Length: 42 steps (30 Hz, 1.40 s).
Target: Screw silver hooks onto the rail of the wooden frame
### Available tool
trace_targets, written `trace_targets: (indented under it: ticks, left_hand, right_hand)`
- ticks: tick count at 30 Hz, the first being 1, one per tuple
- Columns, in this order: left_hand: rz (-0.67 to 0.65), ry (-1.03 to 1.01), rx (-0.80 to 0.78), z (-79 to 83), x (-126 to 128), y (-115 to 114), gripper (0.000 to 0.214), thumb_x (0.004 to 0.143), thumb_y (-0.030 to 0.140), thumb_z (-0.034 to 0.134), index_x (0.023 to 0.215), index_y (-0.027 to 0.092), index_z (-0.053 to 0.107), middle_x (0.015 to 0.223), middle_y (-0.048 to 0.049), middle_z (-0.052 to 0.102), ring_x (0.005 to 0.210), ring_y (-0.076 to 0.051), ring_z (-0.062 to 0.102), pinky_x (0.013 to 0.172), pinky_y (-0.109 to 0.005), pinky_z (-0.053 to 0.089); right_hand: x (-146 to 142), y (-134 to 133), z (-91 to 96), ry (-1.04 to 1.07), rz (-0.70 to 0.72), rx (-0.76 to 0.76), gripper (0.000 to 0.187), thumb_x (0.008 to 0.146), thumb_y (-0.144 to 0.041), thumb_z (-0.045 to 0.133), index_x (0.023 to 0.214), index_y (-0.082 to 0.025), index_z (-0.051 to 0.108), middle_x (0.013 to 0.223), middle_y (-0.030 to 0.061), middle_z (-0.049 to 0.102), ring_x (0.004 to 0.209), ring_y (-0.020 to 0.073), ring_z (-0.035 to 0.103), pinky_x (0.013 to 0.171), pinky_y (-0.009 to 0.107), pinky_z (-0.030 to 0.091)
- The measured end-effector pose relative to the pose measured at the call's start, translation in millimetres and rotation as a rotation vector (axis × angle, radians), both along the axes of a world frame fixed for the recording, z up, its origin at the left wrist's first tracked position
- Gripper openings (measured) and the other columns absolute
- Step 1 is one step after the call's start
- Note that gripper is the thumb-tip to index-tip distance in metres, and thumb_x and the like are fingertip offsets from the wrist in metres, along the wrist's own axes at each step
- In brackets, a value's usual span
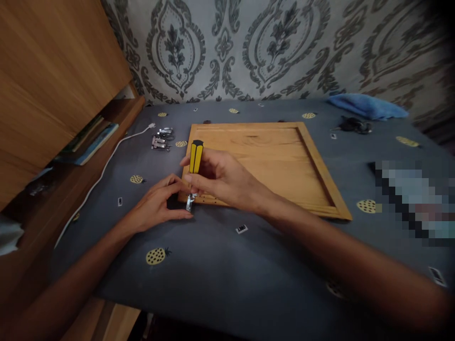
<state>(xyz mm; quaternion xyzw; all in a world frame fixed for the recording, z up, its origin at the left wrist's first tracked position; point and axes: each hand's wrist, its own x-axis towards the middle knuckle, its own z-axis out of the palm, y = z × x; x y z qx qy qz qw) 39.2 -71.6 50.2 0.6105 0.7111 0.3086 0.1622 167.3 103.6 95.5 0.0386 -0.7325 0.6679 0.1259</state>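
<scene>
Head camera, live from the wearer's own height | gazing forward and well down | close range, left hand [154, 203] and right hand [227, 180] near mid-picture, forearms looming large below | wide take: cabinet [60, 71] at left, patterned backdrop [223, 47] across the top

Wall [223, 47]: dim, blackening at upper right.
Table [213, 265]: darker at near edge.
Board [273, 163]: faint soft shadow beneath.
Hinge [189, 203]: bright glint.
Right forearm [341, 246]: blurred.
Cabinet [60, 71]: stretched, leaning.
Patch [417, 203]: pixelated.
</scene>
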Motion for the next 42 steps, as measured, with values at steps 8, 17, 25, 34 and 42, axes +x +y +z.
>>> trace_targets:
  ticks: [8,17,25,34,42]
  left_hand:
    - [-0.002,0.006,0.003,-1.3,-0.7,-0.4,0.045,0.086,0.060,0.069,0.114,0.025,0.065,0.115,-0.0062,0.059,0.107,-0.026,0.057,0.094,-0.044,0.048]
    - [0.000,0.056,0.022,-0.9,-0.6,0.4,0.045,0.085,0.063,0.068,0.107,0.023,0.065,0.106,-0.0048,0.060,0.099,-0.025,0.057,0.087,-0.040,0.049]
    - [-0.027,0.067,0.052,0.0,-1.5,2.2,0.041,0.085,0.059,0.070,0.105,0.024,0.066,0.100,-0.0023,0.060,0.091,-0.022,0.056,0.081,-0.035,0.047]
    - [-0.019,0.050,0.072,-0.2,-0.9,2.6,0.043,0.085,0.062,0.069,0.101,0.022,0.064,0.098,-0.0022,0.059,0.088,-0.021,0.057,0.079,-0.034,0.048]
    - [-0.026,0.041,0.054,0.1,-1.8,2.2,0.042,0.086,0.060,0.069,0.103,0.022,0.064,0.101,-0.0024,0.059,0.093,-0.022,0.057,0.081,-0.034,0.048]
  right_hand:
    - [0.2,3.2,2.4,0.032,0.040,0.003,0.023,0.090,-0.038,0.066,0.086,-0.018,0.056,0.071,-0.0030,0.061,0.059,0.0104,0.062,0.057,0.025,0.053]
    - [1.6,0.9,4.6,0.007,0.071,-0.060,0.018,0.087,-0.028,0.068,0.091,-0.020,0.052,0.074,-0.0040,0.060,0.061,0.0108,0.063,0.056,0.026,0.053]
    - [3.6,-1.6,6.1,-0.003,0.108,-0.093,0.028,0.082,-0.033,0.076,0.083,-0.018,0.052,0.075,-0.0042,0.058,0.055,0.0068,0.058,0.050,0.022,0.049]
    - [0.2,2.5,3.7,0.040,0.117,-0.123,0.020,0.086,-0.021,0.068,0.084,-0.019,0.048,0.072,-0.0048,0.059,0.058,0.0077,0.061,0.055,0.022,0.052]
    - [-0.3,-0.1,0.1,0.052,0.094,-0.172,0.022,0.085,-0.022,0.070,0.082,-0.017,0.049,0.075,-0.0049,0.058,0.051,0.0044,0.056,0.047,0.019,0.045]
